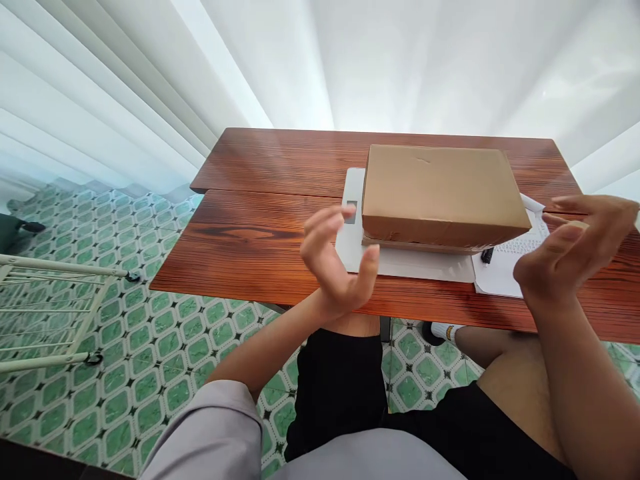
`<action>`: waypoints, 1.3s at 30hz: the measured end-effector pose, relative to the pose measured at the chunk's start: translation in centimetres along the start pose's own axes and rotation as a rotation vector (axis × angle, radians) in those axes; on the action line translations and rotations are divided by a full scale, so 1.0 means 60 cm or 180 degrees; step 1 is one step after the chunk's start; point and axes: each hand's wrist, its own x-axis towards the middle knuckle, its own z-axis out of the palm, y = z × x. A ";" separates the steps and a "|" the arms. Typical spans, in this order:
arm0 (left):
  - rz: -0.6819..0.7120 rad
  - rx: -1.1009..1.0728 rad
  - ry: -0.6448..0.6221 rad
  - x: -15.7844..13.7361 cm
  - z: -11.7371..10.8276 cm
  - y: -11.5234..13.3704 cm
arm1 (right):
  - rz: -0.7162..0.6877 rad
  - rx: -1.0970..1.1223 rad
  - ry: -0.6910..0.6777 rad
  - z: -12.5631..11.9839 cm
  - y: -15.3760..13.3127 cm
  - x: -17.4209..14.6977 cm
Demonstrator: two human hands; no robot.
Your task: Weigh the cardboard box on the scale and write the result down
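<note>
A closed brown cardboard box (443, 190) rests on a flat white scale (353, 250) on the wooden table (260, 227). My left hand (336, 267) hovers just left of the box's near corner, fingers curled and apart, holding nothing. My right hand (575, 250) floats to the right of the box, fingers spread and empty, over a white sheet of paper (503, 273). Neither hand touches the box.
A small black object (487, 255) lies on the paper beside the box. White curtains hang behind the table. A white metal rack (55, 313) stands on the green tiled floor at the left. My knees sit under the table's near edge.
</note>
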 end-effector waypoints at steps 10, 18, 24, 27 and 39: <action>0.2338 -0.1587 -0.1217 -0.046 -0.008 0.091 | -0.2176 0.1283 -0.1084 -0.011 -0.112 -0.021; 0.2245 -0.2503 -0.2547 -0.107 -0.027 0.102 | -0.2235 0.1761 -0.2016 0.000 -0.173 -0.058; 0.1987 -0.2521 -0.3102 -0.119 -0.040 0.083 | -0.1481 0.2453 -0.2522 0.011 -0.195 -0.074; 0.1908 -0.2496 -0.3236 -0.112 -0.050 0.074 | -0.0458 0.3217 -0.3086 0.015 -0.213 -0.079; 0.2047 -0.2742 -0.3004 -0.125 -0.064 0.039 | 0.1085 0.3768 -0.4404 0.050 -0.266 -0.082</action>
